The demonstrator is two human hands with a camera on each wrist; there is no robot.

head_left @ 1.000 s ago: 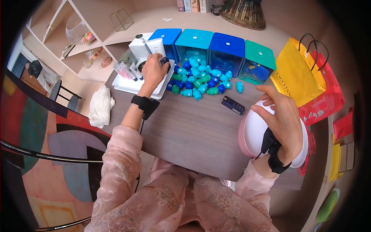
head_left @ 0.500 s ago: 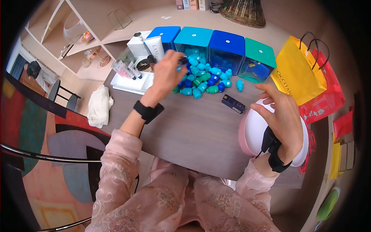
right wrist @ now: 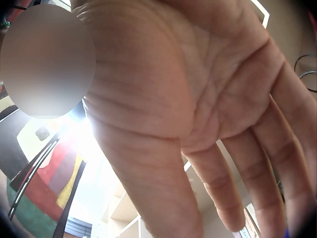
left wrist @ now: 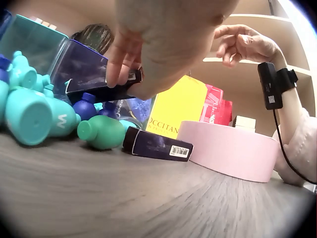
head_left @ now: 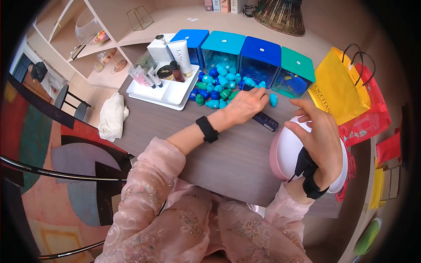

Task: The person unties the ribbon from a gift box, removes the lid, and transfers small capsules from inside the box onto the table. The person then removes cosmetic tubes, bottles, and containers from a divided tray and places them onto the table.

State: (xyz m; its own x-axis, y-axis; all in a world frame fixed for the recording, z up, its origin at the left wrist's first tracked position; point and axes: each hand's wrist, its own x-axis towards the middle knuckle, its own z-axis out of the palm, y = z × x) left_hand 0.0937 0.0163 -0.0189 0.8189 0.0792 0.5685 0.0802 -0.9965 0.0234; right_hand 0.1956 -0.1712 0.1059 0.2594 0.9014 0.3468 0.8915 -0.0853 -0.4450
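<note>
My left hand (head_left: 246, 105) grips a slim dark box (left wrist: 99, 93) between fingers and thumb, over the front of the bottle pile. Below it in the left wrist view, a second dark blue box (left wrist: 157, 145) with a barcode label lies on the table. Small turquoise bottles (left wrist: 30, 114), blue ones (left wrist: 85, 105) and a green one (left wrist: 102, 132) lie beside it. My right hand (head_left: 319, 133) hangs relaxed over the round pink container (head_left: 277, 154) with a white top, its fingers loosely bent and holding nothing. In the right wrist view the palm (right wrist: 198, 84) fills most of the picture.
Lidded bins in blue (head_left: 187, 36), turquoise (head_left: 224, 40), dark blue (head_left: 262, 46) and green (head_left: 298, 61) line the back. A white tray (head_left: 151, 98) at left holds a brown bottle (head_left: 176, 72) and tubes. A yellow bag (head_left: 344, 83) stands right, a white cloth (head_left: 114, 117) left.
My left hand has moved right from the white tray, past the bottle pile, carrying the slim dark box toward the other one. The right hand stays where it was.
</note>
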